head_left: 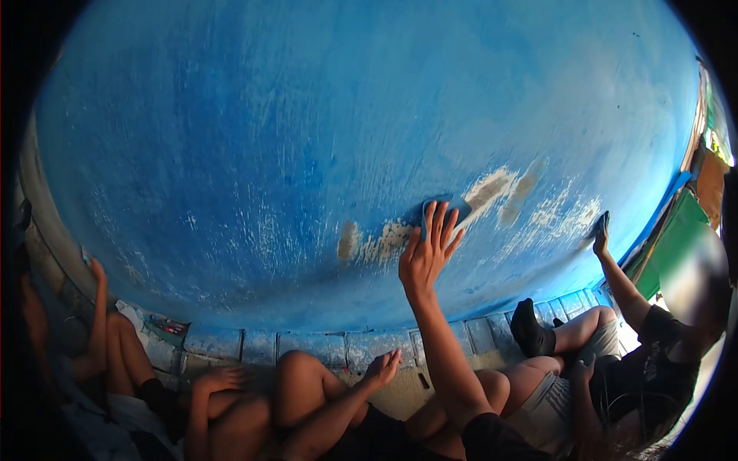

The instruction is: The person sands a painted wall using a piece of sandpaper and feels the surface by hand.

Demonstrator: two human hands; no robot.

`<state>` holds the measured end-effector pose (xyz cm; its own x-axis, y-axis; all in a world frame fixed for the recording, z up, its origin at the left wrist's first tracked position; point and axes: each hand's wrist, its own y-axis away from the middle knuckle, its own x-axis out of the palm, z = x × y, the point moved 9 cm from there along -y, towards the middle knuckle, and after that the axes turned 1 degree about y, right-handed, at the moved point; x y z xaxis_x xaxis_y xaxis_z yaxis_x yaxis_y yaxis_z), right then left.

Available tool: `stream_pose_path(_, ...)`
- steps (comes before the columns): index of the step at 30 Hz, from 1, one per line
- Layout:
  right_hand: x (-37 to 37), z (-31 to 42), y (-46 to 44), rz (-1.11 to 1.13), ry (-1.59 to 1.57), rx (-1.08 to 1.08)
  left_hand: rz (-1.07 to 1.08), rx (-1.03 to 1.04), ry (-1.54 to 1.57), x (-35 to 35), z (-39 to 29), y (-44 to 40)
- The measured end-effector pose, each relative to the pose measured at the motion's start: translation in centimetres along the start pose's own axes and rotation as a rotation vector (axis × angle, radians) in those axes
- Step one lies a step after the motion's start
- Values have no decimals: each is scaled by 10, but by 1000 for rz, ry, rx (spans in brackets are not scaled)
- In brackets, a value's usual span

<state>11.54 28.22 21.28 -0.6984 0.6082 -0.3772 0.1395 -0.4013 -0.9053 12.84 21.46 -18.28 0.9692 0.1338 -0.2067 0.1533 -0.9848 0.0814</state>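
My right hand (427,257) is raised to the blue wall (307,138), its fingers spread over a dark blue-grey abrasive sheet (459,210) and holding it flat against the paint. Around the sheet the wall shows scraped cream and grey patches (488,192). Lower down, my left hand (383,369) hovers by my bent knee (300,376), away from the wall, with its fingers partly extended and nothing visible in it.
At right, a person in dark clothes (653,376) holds a dark piece (603,223) to the wall. Another person sits at left, one hand (98,270) near the wall, the other (223,379) over a knee. Grey blocks (307,343) line the wall's foot.
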Motion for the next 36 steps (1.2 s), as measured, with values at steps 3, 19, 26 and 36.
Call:
stream_pose_path(3,3,-2,8,-18,-17,-18,36,72,-54,5,5,-8)
stream_pose_path(19,-10,-2,-28,-43,-51,-68,57,-14,-56,8,34,-22)
stream_pose_path(26,42,-30,87,75,-57,-122,-89,-38,48,-6,48,-26)
stream_pose_path(36,-5,-13,-33,-241,-103,-213,-319,-54,474,-46,41,-22)
